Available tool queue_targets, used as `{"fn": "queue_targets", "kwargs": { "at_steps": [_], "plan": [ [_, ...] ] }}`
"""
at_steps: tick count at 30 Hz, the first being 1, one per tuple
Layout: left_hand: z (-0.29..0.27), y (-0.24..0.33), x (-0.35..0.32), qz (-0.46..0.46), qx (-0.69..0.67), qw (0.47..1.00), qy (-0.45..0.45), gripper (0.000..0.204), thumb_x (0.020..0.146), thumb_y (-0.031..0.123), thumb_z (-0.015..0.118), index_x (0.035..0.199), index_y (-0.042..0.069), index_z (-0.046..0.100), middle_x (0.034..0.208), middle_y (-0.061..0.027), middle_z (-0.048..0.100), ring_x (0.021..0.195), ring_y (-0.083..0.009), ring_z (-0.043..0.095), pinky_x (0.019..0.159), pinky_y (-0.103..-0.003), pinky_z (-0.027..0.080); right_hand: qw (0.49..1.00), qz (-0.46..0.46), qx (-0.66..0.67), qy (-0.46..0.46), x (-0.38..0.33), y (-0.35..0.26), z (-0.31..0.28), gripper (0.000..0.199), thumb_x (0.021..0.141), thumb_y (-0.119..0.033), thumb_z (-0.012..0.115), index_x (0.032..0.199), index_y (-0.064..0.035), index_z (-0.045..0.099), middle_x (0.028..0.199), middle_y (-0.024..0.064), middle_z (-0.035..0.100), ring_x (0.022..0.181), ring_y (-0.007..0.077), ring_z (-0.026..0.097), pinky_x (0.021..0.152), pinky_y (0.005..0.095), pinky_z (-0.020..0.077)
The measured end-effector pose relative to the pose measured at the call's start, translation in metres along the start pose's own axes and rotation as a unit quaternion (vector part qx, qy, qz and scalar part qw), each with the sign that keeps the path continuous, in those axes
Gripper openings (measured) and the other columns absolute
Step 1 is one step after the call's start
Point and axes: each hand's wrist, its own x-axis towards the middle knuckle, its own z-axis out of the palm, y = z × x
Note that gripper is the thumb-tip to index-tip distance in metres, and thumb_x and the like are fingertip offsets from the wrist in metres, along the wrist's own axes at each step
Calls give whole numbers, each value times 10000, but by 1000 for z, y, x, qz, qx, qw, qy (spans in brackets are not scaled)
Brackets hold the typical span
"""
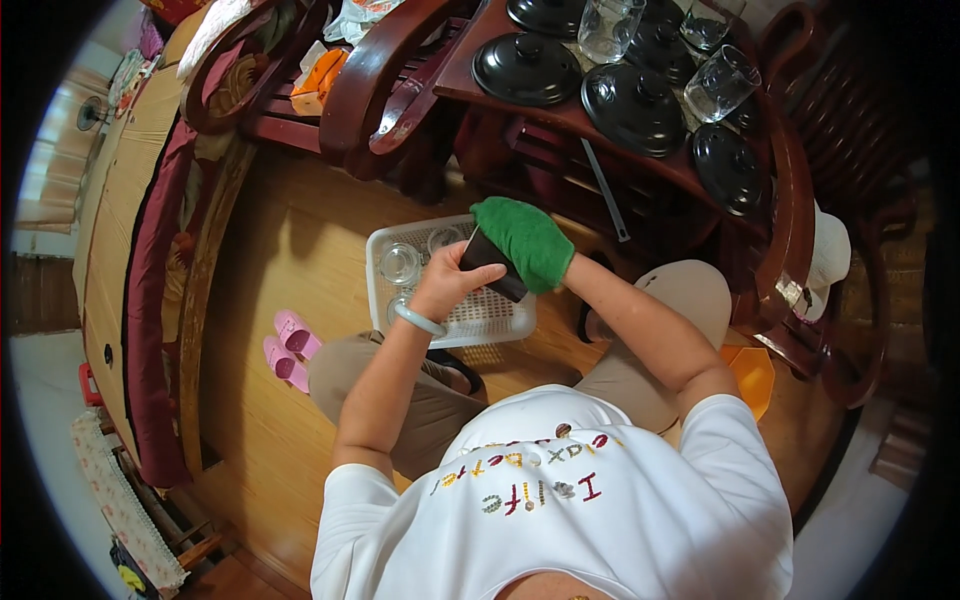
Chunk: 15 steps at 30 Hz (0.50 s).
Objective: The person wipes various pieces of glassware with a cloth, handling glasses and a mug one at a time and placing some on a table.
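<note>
Two bare-armed hands work over one white plastic basket [515,322] on the wooden floor [260,440]. The left hand [445,283], with one pale bangle [420,318] at its wrist, holds one dark, straight-sided object [508,280]; its fingers are clamped on that object, the thumb lying across the near face. The right hand [569,269] is covered by one green cloth [525,240], which presses against the dark object's upper right side; I cannot tell how the fingers inside are set. Object and cloth are both held above the basket's upper right part.

In the basket, at least three clear glasses [400,264] show at the left and upper side; the hands and the cloth hide part of the inside.

Beyond the basket, the tabletop [460,82] carries three clear tumblers [722,84] and at least five round black lids [633,108], most with a knob on top; overlaps make the exact number of lids unclear. One grey strip [604,190] slants down below the tabletop's near edge.

Two pink slippers [286,364] rest on the floor left of the basket, and one orange box [320,82] sits on a wooden seat [285,130] at the upper left.
</note>
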Motion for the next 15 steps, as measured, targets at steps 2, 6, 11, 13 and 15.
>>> {"fn": "queue_targets", "kwargs": {
  "at_steps": [2,6,11,13,15],
  "plan": [
    [0,1,0,9,-4,1000,-20,184,762,103,729,907,37,636,749,33,603,633,-36,524,556,-188,433,999,-4,-13,35,-5,20,21,420,654,-176,668,1027,-18,556,994,172,569,934,346,556,821,393,448],
    [-10,-3,1,-13,5,1000,18,166,771,100,718,904,39,640,761,34,611,643,-34,528,568,-194,439,995,-82,46,32,5,4,-4,290,727,-165,598,971,-11,567,917,179,573,882,351,564,787,403,453],
    [-5,5,1,-8,-3,1000,27,164,772,90,711,907,34,637,763,30,614,642,-34,526,571,-198,441,997,-33,46,-49,7,-7,-1,417,620,-178,686,984,-31,546,932,163,566,881,350,563,771,416,451],
    [-5,2,1,-26,25,999,30,181,770,92,715,920,27,637,775,27,619,651,-36,534,580,-196,445,998,-16,54,-35,7,-6,2,483,571,-181,719,995,-37,536,938,160,563,878,350,563,762,422,451],
    [0,4,-4,-10,15,1000,18,182,772,89,714,923,22,638,781,24,622,659,-40,540,590,-196,450,999,-15,14,-39,6,-4,-2,690,432,-212,783,1046,-39,522,966,164,562,867,351,567,755,426,459]
  ]
}}
